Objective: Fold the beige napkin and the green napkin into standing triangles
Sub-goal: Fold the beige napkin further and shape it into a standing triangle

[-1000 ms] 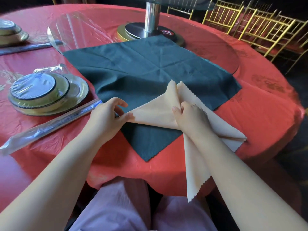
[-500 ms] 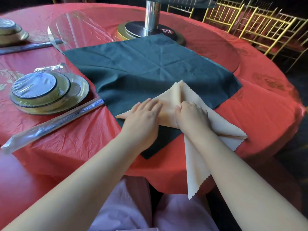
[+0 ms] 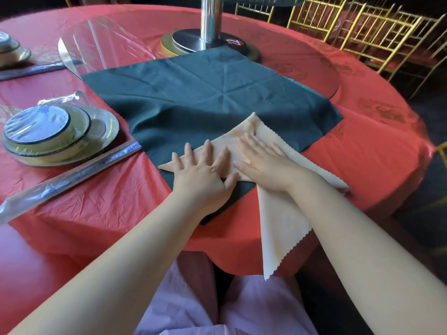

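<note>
Both hands flat, fingers spread: left hand (image 3: 204,171), right hand (image 3: 262,166) pressing beige napkin (image 3: 278,213) atop green napkin (image 3: 205,102) at near worktop (image 3: 362,146) edge. Risk: overhanging tail dragging fold off, green layer sliding underneath. Room clear rightward; wrapped plates (image 3: 58,136), chopsticks (image 3: 72,176) crowding left.

Head-worn view, looking forward and down, close over table (image 3: 101,209)
</note>
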Demonstrator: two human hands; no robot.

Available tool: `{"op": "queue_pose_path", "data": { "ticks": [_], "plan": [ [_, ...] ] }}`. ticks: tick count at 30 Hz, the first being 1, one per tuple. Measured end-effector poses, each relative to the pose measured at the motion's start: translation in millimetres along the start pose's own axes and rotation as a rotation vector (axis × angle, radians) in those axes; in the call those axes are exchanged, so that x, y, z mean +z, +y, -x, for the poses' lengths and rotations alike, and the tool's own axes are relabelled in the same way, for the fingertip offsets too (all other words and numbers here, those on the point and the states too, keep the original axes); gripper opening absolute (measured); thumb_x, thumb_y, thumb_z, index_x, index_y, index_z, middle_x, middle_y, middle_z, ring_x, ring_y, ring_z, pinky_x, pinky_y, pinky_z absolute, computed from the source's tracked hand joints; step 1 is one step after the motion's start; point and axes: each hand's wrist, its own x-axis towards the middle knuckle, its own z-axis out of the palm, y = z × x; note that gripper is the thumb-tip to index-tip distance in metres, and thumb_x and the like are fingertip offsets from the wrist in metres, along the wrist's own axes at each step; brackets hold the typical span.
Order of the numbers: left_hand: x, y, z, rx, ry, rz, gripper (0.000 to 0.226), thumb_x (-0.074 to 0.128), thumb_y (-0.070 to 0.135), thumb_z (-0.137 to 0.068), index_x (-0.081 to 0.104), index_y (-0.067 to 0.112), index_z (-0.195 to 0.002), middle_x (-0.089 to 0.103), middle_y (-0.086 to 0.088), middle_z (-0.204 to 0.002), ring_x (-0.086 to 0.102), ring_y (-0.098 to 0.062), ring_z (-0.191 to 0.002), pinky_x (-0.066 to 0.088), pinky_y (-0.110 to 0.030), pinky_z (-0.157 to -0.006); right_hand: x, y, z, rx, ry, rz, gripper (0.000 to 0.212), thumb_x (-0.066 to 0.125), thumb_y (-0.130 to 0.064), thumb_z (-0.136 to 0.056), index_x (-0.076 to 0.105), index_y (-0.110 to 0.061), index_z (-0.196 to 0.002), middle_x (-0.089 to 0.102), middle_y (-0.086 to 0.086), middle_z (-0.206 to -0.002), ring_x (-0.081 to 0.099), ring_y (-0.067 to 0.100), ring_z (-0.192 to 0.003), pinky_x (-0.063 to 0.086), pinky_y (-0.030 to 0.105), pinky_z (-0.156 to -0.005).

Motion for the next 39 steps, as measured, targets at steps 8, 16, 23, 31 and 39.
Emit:
{"op": "queue_pose_path", "data": {
  "ticks": [8,16,23,31,39],
  "plan": [
    [0.0,0.5,-0.9,-0.007,0.003,-0.021,0.069,0.016,0.069,-0.086,0.004,0.038,-0.146,-0.001,0.000,-0.157,-0.005,-0.037,-0.142,-0.006,-0.055,-0.111,1.9,7.7,11.5,-0.070,0.286,-0.398,0.062,0.034,-0.047,-0.097,0.013,-0.022,-0.149,0.010,-0.005,-0.157,0.006,0.007,-0.144,0.004,0.033,-0.118],
    [-14.7,4.9,11.1,0.599,0.084,0.360,0.046,0.043,0.043,-0.092,0.043,0.031,-0.136,0.040,0.007,-0.146,0.018,-0.014,-0.141,0.010,-0.042,-0.116,21.7,54.1,79.7,-0.057,0.322,-0.554,0.038,0.042,-0.030,-0.097,0.046,-0.023,-0.133,0.044,-0.015,-0.134,0.034,-0.010,-0.123,0.022,0.005,-0.104],
    [-20.0,9.6,19.4,0.752,-0.330,0.539,0.054,0.081,0.032,-0.068,0.061,0.032,-0.118,0.054,0.023,-0.124,0.037,0.011,-0.123,0.022,-0.008,-0.105,25.5,55.5,86.9,0.013,0.310,-0.755,0.034,0.036,-0.034,-0.098,0.049,-0.031,-0.129,0.049,-0.016,-0.131,0.042,-0.005,-0.123,0.028,0.012,-0.103],
    [-6.3,16.7,27.4,0.807,-0.102,0.622,0.031,0.069,0.041,-0.071,0.073,0.020,-0.093,0.065,0.016,-0.108,0.050,0.000,-0.113,0.034,-0.014,-0.100,25.7,54.1,86.2,0.001,0.329,-0.723,0.038,0.035,-0.031,-0.099,0.050,-0.021,-0.132,0.047,-0.012,-0.136,0.036,-0.001,-0.130,0.022,0.015,-0.108],
    [-15.4,24.8,22.3,0.693,-0.075,0.571,0.013,0.071,0.030,-0.080,0.074,0.021,-0.089,0.071,0.012,-0.094,0.062,-0.005,-0.093,0.044,-0.025,-0.087,22.7,81.7,95.1,0.086,0.159,-0.317,0.045,0.022,-0.038,-0.100,0.020,-0.034,-0.145,0.007,-0.016,-0.155,0.000,-0.005,-0.140,-0.007,0.025,-0.116]
  ]
}}
